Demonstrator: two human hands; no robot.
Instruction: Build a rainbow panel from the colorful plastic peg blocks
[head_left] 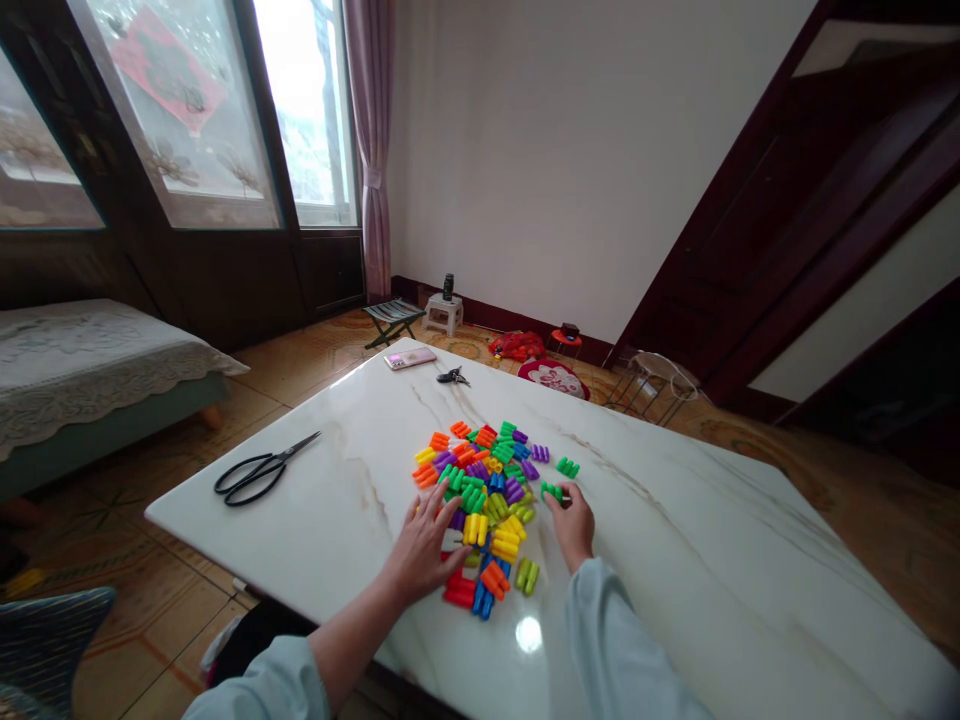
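Observation:
A heap of colourful plastic building pieces (487,500) lies on a white marble table (675,560). My left hand (421,550) rests open, fingers spread, on the near left side of the heap. My right hand (572,522) is at the heap's right edge and pinches a green piece (552,491) between thumb and fingers. Another green piece (568,467) lies loose just beyond it.
Black scissors (262,472) lie on the table's left part. A pink phone (409,358) and a bunch of keys (453,376) sit at the far end. A bed (82,370) stands to the left, small stools (442,312) by the far wall.

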